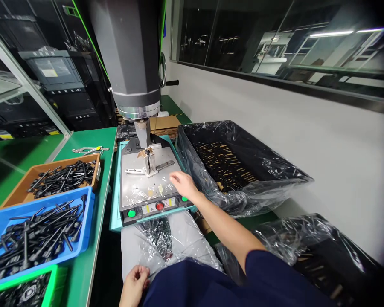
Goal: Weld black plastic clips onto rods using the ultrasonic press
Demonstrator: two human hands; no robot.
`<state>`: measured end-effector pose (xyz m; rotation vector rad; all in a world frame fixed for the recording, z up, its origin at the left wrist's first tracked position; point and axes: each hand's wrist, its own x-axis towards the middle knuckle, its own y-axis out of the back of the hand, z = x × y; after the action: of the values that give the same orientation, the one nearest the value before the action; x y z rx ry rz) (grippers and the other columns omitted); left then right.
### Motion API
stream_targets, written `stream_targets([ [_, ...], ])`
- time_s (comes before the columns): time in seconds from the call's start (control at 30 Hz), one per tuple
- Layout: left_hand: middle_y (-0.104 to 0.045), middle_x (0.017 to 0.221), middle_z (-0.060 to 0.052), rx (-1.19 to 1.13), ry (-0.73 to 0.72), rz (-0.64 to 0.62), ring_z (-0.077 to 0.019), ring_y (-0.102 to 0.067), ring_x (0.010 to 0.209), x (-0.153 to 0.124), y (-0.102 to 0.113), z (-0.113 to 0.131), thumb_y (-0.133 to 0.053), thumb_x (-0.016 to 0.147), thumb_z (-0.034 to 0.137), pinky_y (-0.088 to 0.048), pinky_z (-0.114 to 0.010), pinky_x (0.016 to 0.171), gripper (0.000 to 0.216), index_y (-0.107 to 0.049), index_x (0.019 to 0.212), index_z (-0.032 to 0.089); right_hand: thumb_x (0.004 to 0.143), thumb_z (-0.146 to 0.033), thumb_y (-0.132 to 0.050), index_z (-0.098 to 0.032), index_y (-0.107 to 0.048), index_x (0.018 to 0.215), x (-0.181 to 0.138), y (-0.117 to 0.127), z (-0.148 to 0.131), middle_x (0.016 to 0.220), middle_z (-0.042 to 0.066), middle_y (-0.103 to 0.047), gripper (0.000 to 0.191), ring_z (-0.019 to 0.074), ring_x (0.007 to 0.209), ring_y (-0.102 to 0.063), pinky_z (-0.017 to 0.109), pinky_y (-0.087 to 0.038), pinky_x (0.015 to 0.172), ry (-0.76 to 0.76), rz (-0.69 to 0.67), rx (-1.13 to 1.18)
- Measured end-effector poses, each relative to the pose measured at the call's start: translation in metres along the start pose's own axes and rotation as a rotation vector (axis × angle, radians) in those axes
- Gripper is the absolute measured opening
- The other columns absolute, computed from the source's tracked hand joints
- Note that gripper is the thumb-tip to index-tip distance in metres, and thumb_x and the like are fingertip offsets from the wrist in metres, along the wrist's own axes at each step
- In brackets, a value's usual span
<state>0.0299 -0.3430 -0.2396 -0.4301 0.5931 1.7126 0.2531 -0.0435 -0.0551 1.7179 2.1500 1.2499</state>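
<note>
My right hand [184, 186] hovers over the right side of a metal work plate [137, 183], its fingers curled together and no object showing in them. My left hand [135, 283] is low by my body, beside clear plastic film [166, 238] draped in front of the machine. Its fingers are pinched closed, and whatever they may hold is hidden. On the plate stands a small metal fixture [149, 164] with a dark part [148, 152] upright in it. Just above it hangs the machine's grey tool head [142, 133]. Green buttons [132, 213] flank a red button [160, 206] along the front edge.
On the green bench at left sit an orange bin [19, 189], a blue bin [88, 213] and a green bin [59, 281] of black parts. Wrenches [89, 150] lie behind them. Two film-lined black trays [275, 166] with long thin pieces are at right, below a wall.
</note>
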Motion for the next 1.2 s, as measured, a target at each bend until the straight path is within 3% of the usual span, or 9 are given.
stream_targets([
  [0.13,-0.063,0.066,-0.003,0.308,0.021,0.115,-0.0205,-0.062,0.061,-0.005,0.025,0.012,-0.057,0.073,0.067,-0.047,-0.030,0.064,0.047,-0.062,0.074,0.020,0.090,-0.023,-0.056,-0.015,-0.065,0.116,0.106,-0.029,-0.025,0.117,0.013,-0.065,0.028,0.0236,0.111,-0.057,0.035,-0.042,0.099,0.064,0.078,-0.091],
  [0.2,-0.066,0.070,-0.003,0.394,0.012,0.224,-0.0219,-0.065,0.064,-0.009,0.035,0.018,-0.054,0.075,0.064,-0.049,-0.031,0.068,0.045,-0.065,0.079,0.020,0.090,-0.025,-0.059,-0.014,-0.068,0.111,0.141,-0.039,-0.031,0.118,0.014,-0.064,0.026,0.0261,0.116,-0.054,0.037,-0.039,0.101,0.063,0.007,-0.143],
  [0.3,-0.070,0.079,-0.005,0.375,-0.018,0.363,-0.0241,-0.068,0.074,-0.014,0.044,0.025,-0.055,0.075,0.062,-0.050,-0.032,0.074,0.045,-0.067,0.086,0.021,0.089,-0.024,-0.060,-0.015,-0.071,0.092,0.169,-0.047,-0.033,0.107,0.012,-0.067,0.016,0.0264,0.113,-0.055,0.035,-0.041,0.098,0.056,-0.138,-0.148],
  [0.4,-0.071,0.080,-0.007,0.266,-0.072,0.367,-0.0264,-0.068,0.081,-0.014,0.045,0.033,-0.060,0.072,0.064,-0.051,-0.033,0.075,0.050,-0.070,0.088,0.018,0.087,-0.023,-0.060,-0.015,-0.069,0.088,0.176,-0.048,-0.029,0.102,0.010,-0.067,0.012,0.0237,0.106,-0.057,0.033,-0.042,0.093,0.076,-0.151,-0.070],
  [0.6,-0.071,0.083,-0.011,-0.026,-0.237,0.260,-0.0259,-0.066,0.078,0.004,0.038,0.084,-0.072,0.064,0.065,-0.054,-0.035,0.074,0.064,-0.071,0.098,0.011,0.087,-0.040,-0.062,-0.017,-0.062,0.087,0.145,-0.037,-0.026,0.089,0.004,-0.067,0.023,0.0181,0.086,-0.061,0.032,-0.047,0.080,-0.014,-0.058,0.330],
  [0.73,-0.071,0.106,-0.013,-0.189,-0.375,0.220,-0.0272,-0.067,0.095,0.007,0.026,0.148,-0.074,0.069,0.057,-0.056,-0.037,0.082,0.062,-0.068,0.113,0.015,0.078,-0.059,-0.068,-0.019,-0.058,0.085,0.091,-0.033,-0.042,0.077,0.002,-0.067,0.042,0.0123,0.061,-0.059,0.025,-0.049,0.056,-0.228,-0.256,0.826],
  [0.87,-0.064,0.127,-0.014,-0.225,-0.467,0.060,-0.0251,-0.068,0.096,-0.005,0.003,0.195,-0.074,0.073,0.049,-0.058,-0.037,0.079,0.061,-0.061,0.125,0.019,0.065,-0.062,-0.078,-0.019,-0.056,0.080,0.034,-0.045,-0.067,0.067,-0.002,-0.063,0.050,0.0106,0.052,-0.058,0.023,-0.049,0.048,-0.344,-0.418,0.972],
  [1.03,-0.068,0.076,-0.006,-0.214,-0.413,-0.142,-0.0200,-0.067,0.068,-0.015,-0.019,0.193,-0.073,0.075,0.046,-0.055,-0.031,0.063,0.036,-0.066,0.092,0.014,0.069,-0.052,-0.078,-0.019,-0.058,0.085,-0.009,-0.060,-0.087,0.066,-0.004,-0.059,0.042,0.0108,0.051,-0.057,0.024,-0.050,0.048,-0.345,-0.453,0.879],
  [1.2,-0.069,0.080,-0.007,-0.474,-0.378,0.110,-0.0202,-0.070,0.071,-0.019,0.011,0.174,-0.078,0.069,0.046,-0.057,-0.031,0.065,0.046,-0.061,0.095,0.012,0.068,-0.049,-0.080,-0.020,-0.054,0.118,-0.021,-0.054,-0.092,0.095,0.004,-0.065,0.063,0.0172,0.080,-0.066,0.029,-0.056,0.065,-0.330,-0.559,0.905],
])
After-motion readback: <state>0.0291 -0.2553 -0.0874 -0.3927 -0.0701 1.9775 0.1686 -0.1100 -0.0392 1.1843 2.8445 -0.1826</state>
